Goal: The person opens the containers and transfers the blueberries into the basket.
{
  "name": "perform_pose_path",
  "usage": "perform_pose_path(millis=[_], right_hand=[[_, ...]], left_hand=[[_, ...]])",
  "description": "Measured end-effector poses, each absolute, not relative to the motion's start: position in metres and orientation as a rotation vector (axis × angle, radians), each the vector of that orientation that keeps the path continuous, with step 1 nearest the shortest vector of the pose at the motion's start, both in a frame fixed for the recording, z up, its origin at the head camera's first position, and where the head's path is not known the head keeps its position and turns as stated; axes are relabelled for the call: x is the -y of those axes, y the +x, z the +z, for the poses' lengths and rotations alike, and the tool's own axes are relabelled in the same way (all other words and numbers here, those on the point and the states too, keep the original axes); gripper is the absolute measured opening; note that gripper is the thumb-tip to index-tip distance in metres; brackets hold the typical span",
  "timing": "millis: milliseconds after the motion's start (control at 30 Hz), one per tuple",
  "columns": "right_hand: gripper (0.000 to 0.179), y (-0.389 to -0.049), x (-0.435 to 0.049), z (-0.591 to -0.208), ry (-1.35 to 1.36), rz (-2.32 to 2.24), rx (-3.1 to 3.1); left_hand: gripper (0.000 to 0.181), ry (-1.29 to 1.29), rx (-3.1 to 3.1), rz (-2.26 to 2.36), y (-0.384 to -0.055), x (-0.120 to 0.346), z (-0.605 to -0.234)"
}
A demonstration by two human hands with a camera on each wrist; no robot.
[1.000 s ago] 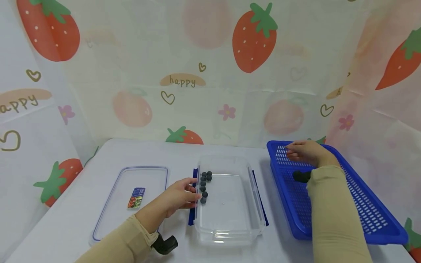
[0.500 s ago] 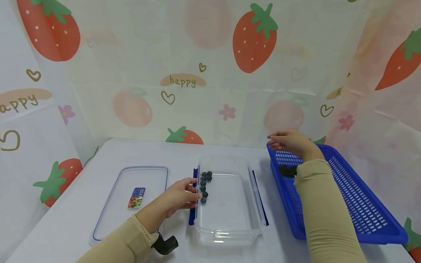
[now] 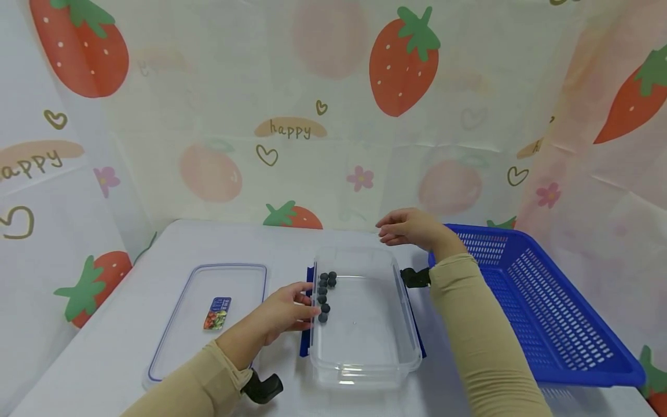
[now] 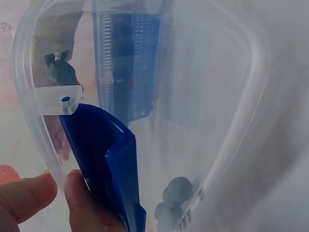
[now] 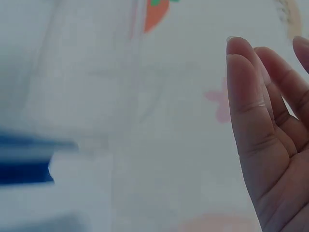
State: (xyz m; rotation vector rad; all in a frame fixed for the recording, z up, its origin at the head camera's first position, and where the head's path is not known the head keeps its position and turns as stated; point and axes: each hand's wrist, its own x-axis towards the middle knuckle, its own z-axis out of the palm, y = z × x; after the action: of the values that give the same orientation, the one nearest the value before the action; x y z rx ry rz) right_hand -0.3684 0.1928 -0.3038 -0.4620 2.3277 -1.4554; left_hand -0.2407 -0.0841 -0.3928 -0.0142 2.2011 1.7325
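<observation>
A clear plastic box (image 3: 359, 370) with blue side latches stands lidless on the table. Along its left inner wall sit several small dark balls (image 3: 322, 291), which look like blueberries. My left hand (image 3: 283, 313) holds the left wall, thumb and fingers on either side of it; in the left wrist view the fingers (image 4: 89, 208) lie by the blue latch (image 4: 104, 154). Above the box's far right corner hovers my right hand (image 3: 417, 230). Its fingers (image 5: 248, 111) are relaxed and slightly bent in the right wrist view, and nothing shows between them.
To the right stands a blue slotted basket (image 3: 521, 313), close to my right forearm. On the left lies a clear lid (image 3: 179, 324) with a blue seal and a colourful label (image 3: 217, 313). A strawberry-printed cloth (image 3: 333, 174) hangs behind the table.
My right hand has moved left, from over the basket to above the far right corner of the box. The left hand, the box and the dark balls have stayed in place.
</observation>
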Motion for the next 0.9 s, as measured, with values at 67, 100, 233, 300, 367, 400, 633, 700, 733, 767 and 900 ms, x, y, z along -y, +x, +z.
perform_pose_path(millis=[67, 100, 233, 300, 367, 400, 633, 700, 733, 767, 900], right_hand=[[0.028, -0.368, -0.181, -0.306, -0.474, -1.431, -2.311], [0.026, -0.368, -0.174, -0.308, -0.471, -1.419, -2.308], [0.024, -0.367, -0.152, -0.318, -0.480, -1.366, -2.292], [0.022, -0.367, -0.142, -0.323, -0.480, -1.341, -2.291], [0.021, -0.367, -0.134, -0.328, -0.477, -1.316, -2.287], [0.022, -0.366, -0.130, -0.330, -0.472, -1.303, -2.288], [0.021, -0.366, -0.112, -0.347, -0.447, -1.242, -2.256], [0.022, -0.368, -0.110, -0.354, -0.441, -1.222, -2.242], [0.023, -0.368, -0.109, -0.356, -0.438, -1.212, -2.236], [0.024, -0.369, -0.109, -0.360, -0.434, -1.206, -2.229], [0.024, -0.372, -0.109, -0.372, -0.405, -1.141, -2.252]], left_hand=[[0.061, -0.017, -2.201, 1.731, -0.240, 0.084, -0.392], [0.061, -0.019, -2.201, 1.729, -0.240, 0.084, -0.391], [0.061, -0.026, -2.198, 1.727, -0.239, 0.084, -0.390], [0.061, -0.026, -2.194, 1.731, -0.239, 0.084, -0.390], [0.062, -0.022, -2.187, 1.737, -0.239, 0.084, -0.391], [0.062, -0.021, -2.184, 1.739, -0.239, 0.084, -0.391], [0.062, -0.023, -2.176, 1.737, -0.240, 0.084, -0.391], [0.062, -0.022, -2.173, 1.737, -0.240, 0.084, -0.392], [0.062, -0.020, -2.175, 1.736, -0.240, 0.084, -0.392], [0.062, -0.019, -2.176, 1.736, -0.240, 0.084, -0.392], [0.062, -0.013, -2.187, 1.733, -0.240, 0.084, -0.393]])
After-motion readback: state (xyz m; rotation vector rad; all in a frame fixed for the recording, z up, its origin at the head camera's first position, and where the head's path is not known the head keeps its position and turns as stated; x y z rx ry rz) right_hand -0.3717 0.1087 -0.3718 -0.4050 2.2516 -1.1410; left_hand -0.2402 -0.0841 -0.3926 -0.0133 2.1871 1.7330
